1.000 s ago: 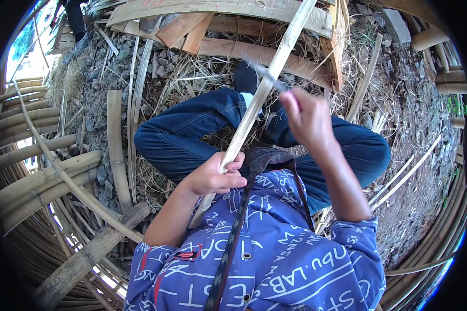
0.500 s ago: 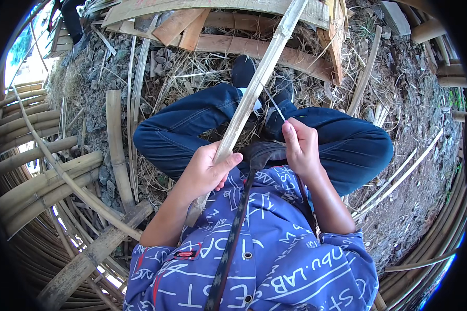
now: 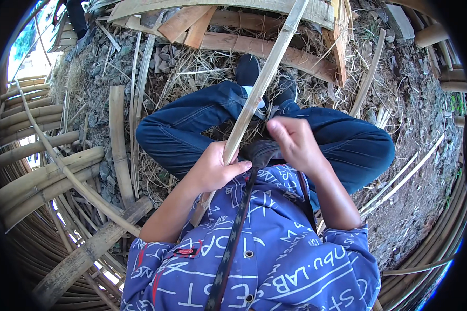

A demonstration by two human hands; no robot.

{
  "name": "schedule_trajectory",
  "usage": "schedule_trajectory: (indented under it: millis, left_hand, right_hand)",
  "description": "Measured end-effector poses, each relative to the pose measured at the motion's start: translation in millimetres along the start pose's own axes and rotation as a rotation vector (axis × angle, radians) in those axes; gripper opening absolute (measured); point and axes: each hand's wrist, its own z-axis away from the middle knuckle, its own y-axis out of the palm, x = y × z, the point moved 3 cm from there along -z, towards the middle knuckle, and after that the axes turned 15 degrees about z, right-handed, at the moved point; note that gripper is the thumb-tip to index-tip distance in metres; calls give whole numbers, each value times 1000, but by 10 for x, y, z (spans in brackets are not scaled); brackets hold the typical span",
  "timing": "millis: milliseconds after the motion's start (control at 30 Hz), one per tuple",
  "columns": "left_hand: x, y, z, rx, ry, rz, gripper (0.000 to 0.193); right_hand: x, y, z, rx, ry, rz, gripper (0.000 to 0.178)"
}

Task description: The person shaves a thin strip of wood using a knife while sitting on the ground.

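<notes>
The pale strip (image 3: 270, 67), grasped by the left hand (image 3: 216, 168), is now crossed lower along its length by a blurred knife (image 3: 265, 110) clenched in the right hand (image 3: 294, 141), apparently mid-stroke.

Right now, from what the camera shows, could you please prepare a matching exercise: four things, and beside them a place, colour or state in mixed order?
Things:
1. left hand
2. right hand
3. pale strip
4. shirt

Descriptions:
A. blue and white
B. closed, at the pale strip's right side
C. slanting from lower left to upper right
D. gripping the pale strip

Pairs: 1-D, 2-B, 3-C, 4-A
</notes>
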Motion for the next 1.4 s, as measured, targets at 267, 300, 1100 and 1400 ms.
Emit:
schedule_trajectory:
  millis: [267, 300, 1100, 1400]
  left_hand:
    - [28, 0, 4, 4, -92, 82, 33]
    - [31, 0, -2, 5, -92, 83, 33]
    - [-21, 112, -3, -20, 164, 280, 15]
    - [-130, 136, 34, -157, 196, -103, 28]
  right_hand:
    - [6, -58, -36, -17, -43, 17, 39]
    - [-25, -44, -43, -27, -31, 33, 38]
    - [-238, -147, -162, -365, 100, -495, 39]
    - [205, -198, -75, -276, 5, 475, 33]
